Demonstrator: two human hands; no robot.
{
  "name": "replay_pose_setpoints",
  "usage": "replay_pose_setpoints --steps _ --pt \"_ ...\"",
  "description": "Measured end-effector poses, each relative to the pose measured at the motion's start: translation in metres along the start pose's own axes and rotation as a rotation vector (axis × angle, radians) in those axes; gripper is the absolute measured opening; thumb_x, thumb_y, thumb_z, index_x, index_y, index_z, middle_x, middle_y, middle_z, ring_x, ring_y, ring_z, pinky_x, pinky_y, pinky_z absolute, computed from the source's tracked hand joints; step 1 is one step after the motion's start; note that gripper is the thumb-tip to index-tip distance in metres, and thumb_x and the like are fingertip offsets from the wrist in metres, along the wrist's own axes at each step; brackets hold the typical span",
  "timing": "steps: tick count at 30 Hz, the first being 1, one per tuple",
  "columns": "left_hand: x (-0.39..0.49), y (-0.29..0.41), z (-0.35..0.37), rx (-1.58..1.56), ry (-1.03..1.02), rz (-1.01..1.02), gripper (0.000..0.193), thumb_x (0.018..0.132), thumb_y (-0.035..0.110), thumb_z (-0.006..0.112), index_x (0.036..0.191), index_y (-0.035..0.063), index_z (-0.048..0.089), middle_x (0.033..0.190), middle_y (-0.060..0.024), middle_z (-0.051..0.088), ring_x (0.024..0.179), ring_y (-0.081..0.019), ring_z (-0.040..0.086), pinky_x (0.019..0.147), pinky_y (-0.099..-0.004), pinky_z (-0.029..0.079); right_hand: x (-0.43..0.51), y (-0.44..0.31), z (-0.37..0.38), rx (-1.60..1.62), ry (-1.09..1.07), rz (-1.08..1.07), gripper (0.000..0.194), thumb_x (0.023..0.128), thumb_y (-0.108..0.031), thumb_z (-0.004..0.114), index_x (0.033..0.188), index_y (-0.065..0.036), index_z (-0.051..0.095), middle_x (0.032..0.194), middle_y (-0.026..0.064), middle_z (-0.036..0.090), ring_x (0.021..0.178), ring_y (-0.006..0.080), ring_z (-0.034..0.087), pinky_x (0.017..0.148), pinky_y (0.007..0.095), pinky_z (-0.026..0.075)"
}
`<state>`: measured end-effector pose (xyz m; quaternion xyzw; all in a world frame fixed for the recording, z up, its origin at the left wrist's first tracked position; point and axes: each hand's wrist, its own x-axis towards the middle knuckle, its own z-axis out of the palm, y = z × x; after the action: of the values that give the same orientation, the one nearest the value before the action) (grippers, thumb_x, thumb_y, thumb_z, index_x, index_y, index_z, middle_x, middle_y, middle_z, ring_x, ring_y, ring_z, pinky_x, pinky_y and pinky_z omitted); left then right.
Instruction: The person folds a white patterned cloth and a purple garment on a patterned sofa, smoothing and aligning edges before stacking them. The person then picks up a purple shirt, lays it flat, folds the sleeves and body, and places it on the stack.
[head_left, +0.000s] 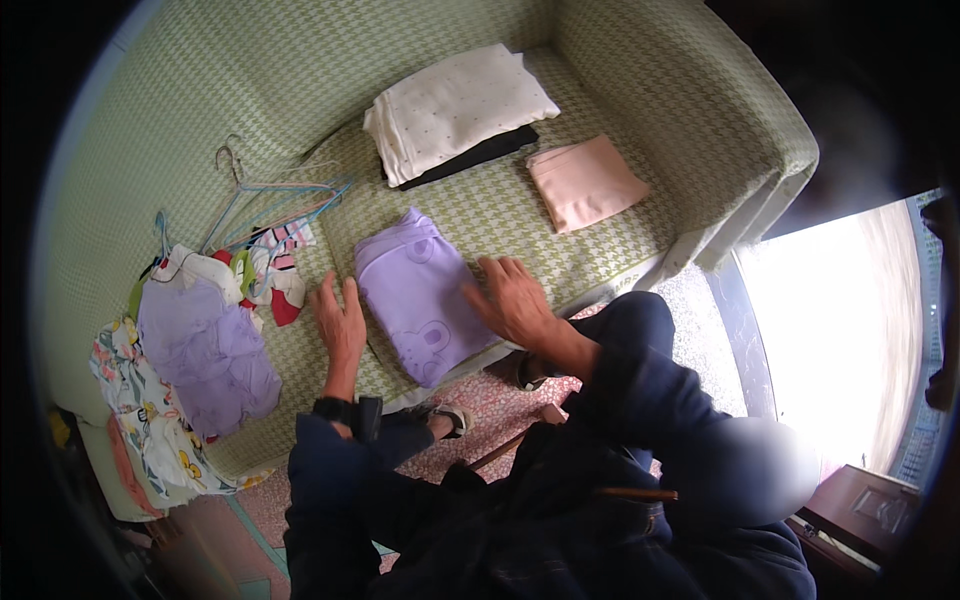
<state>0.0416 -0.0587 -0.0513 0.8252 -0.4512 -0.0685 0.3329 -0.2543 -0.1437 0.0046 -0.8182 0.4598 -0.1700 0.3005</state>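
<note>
A folded purple garment with printed bear faces (420, 292) lies near the front edge of the sofa seat. Just left of it is my left hand (341, 319), fingers apart and holding nothing. My right hand (514, 300) is at the garment's right side, fingers spread; whether it touches the cloth I cannot tell. Behind, a folded white dotted cloth (461, 112) rests on a folded black cloth (469, 159). A folded pink cloth (585, 184) lies to the right of them.
Left on the sofa (645, 135) are a crumpled purple garment (210, 345), a white printed cloth (154, 435), small colourful clothes (281, 277) and several hangers (277, 186). The sofa's armrest rises at the right. My knees are close to its front edge.
</note>
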Motion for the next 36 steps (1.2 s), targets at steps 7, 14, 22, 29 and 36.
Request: replay_pose_setpoints --steps 7,14,22,29,36 --pt "-0.062 0.040 0.007 -0.272 -0.112 -0.280 0.056 0.086 0.042 0.081 0.107 -0.0056 0.062 0.095 -0.0121 0.066 0.084 -0.0226 0.063 0.077 -0.0395 0.052 0.100 -0.022 0.039 -0.029 0.029 0.064 0.055 0.089 -0.050 0.068 0.116 -0.002 0.062 0.111 0.0205 0.067 0.110 0.0388 0.064 0.095 0.0473 0.051" --pt "-0.080 0.056 -0.004 -0.239 -0.276 -0.358 0.057 0.077 0.041 0.086 0.102 -0.0052 0.065 0.094 -0.0186 0.072 0.080 -0.0311 0.071 0.072 -0.0426 0.054 0.157 -0.005 0.047 -0.082 -0.042 0.047 0.044 0.091 -0.048 0.064 0.097 -0.005 0.072 0.099 0.0218 0.073 0.098 0.0393 0.070 0.086 0.0495 0.055" --pt "-0.091 0.053 -0.012 -0.482 -0.432 -0.510 0.046 0.079 0.025 0.085 0.109 -0.0043 0.067 0.098 -0.0133 0.073 0.083 -0.0238 0.069 0.071 -0.0385 0.054 0.143 -0.009 0.043 0.067 -0.123 0.122 0.057 0.084 -0.048 0.072 0.116 -0.002 0.068 0.112 0.0227 0.072 0.108 0.0384 0.069 0.091 0.0470 0.055" --pt "-0.075 0.030 -0.038 -0.991 -0.546 -0.671 0.045 0.083 0.015 0.079 0.119 -0.0040 0.060 0.104 -0.0152 0.073 0.088 -0.0245 0.073 0.074 -0.0332 0.059 0.117 -0.011 0.021 0.504 -0.261 0.251 0.062 0.074 -0.035 0.083 0.112 0.011 0.067 0.099 0.0238 0.073 0.094 0.0322 0.073 0.080 0.0393 0.058" --pt "-0.019 -0.031 -0.067 -1.059 -0.407 -0.682 0.052 0.089 0.019 0.078 0.131 -0.0014 0.057 0.116 -0.0122 0.068 0.103 -0.0230 0.068 0.086 -0.0372 0.057 0.034 -0.002 0.007 0.661 -0.281 0.420 0.053 0.090 -0.029 0.073 0.113 0.017 0.059 0.075 0.0187 0.071 0.058 0.0235 0.071 0.053 0.0333 0.057"
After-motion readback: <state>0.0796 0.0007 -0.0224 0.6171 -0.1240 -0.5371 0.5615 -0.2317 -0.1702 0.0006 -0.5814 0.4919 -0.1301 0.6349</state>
